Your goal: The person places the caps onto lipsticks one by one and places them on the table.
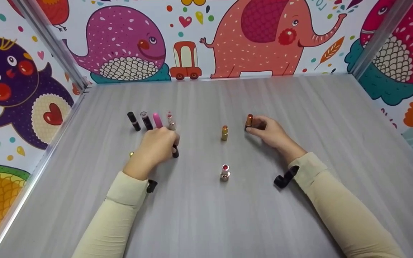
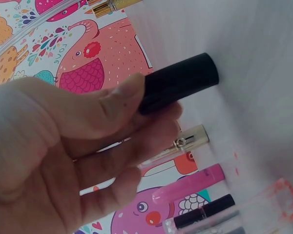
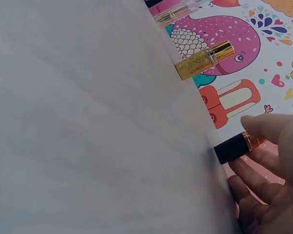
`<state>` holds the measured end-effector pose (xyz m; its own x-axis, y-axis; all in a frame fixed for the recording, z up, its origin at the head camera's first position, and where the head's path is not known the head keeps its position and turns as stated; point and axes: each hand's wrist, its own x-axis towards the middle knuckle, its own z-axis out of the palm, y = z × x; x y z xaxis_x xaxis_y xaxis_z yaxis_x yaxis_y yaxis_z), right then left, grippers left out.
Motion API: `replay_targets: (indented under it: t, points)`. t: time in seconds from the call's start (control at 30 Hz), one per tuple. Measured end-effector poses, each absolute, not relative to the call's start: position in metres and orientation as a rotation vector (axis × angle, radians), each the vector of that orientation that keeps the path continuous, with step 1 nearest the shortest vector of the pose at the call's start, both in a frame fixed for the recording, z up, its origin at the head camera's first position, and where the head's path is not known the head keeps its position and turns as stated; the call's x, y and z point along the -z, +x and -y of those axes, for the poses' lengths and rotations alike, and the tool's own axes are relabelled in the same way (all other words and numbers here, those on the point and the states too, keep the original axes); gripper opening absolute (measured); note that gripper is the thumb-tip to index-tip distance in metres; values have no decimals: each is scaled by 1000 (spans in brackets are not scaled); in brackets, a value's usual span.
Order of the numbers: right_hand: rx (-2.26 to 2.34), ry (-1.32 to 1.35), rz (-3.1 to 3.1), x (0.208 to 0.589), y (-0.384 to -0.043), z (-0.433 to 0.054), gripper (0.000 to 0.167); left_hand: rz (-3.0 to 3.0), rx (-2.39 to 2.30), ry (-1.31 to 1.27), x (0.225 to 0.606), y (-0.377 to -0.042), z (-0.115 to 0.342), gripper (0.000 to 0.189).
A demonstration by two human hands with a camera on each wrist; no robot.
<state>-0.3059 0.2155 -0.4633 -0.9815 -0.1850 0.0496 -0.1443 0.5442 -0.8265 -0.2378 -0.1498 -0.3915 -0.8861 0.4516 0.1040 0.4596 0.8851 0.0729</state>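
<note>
A plain black lipstick cap [image 1: 175, 151] is pinched upright between the thumb and fingers of my left hand [image 1: 154, 145]; in the left wrist view the free end of the cap [image 2: 185, 80] is right at the tabletop. My right hand [image 1: 269, 130], farther right, has its thumb and fingers round an upright lipstick [image 1: 249, 120] with a copper upper part. Its black base [image 3: 233, 147] stands at the table surface in the right wrist view. Between the hands stand a gold lipstick [image 1: 224, 133] and, nearer me, a silver lipstick [image 1: 224, 173] with a red tip.
Beyond my left hand stand a black tube [image 1: 133, 121], a dark tube with a clear top [image 1: 146, 120], a pink tube [image 1: 157, 120] and a clear-and-silver one [image 1: 171, 121]. Something gold [image 1: 131, 154] shows beside my left wrist, partly hidden. Printed panels border the grey table [image 1: 199, 222].
</note>
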Motion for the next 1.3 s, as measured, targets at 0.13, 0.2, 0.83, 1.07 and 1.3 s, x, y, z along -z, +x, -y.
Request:
replay_targets:
  t: [0.13,0.2,0.83,1.07,1.3]
  points:
    - [1435,-306,-2761,467,-306,-217,34,2962,124,-731,390,-237,149,10]
    - [1433,-314,-2773,468,-305,-218,31,2962,115,-736,390,-237,148,9]
    - [1438,-335,-2796,471,-300,-221,28,2956,130,-730,391,-238,148,12]
    - [1422,-366,-2803,471,-300,-223,27,2962,139,-719,390,-238,149,12]
    - [1386,-407,-2784,468,-297,-223,23,2976,140,-713,392,-238,150,13]
